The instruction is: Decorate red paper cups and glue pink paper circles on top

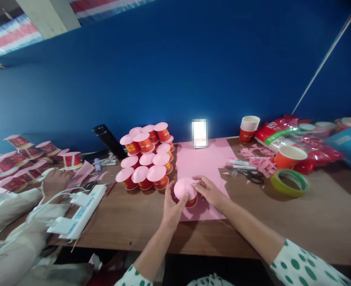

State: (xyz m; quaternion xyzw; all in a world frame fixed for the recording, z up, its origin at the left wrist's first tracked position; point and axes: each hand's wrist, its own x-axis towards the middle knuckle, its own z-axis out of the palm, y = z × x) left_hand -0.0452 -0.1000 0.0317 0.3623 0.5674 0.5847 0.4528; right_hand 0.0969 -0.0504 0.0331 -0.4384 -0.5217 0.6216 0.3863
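Observation:
A pink paper disc (183, 188) lies over the upturned base of a red paper cup (192, 203), low in the middle of the head view. My left hand (173, 208) holds the disc's left side, thumb on top and fingers around the edge. On the other side, the fingers of my right hand (210, 193) pinch the disc's right edge. Beneath them spreads pink paper (205, 169). Just left stand several stacked red cups topped with pink discs (156, 173).
A power strip (84, 212) and black bottle (108, 141) lie left, near a co-worker's hand (56, 182) among similar cups. Right are scissors (254, 176), pink scraps (260, 157), a tape roll (290, 183), an orange cup (290, 157) and stacked cups (248, 129). A bright pixelated rectangle (199, 134) stands behind.

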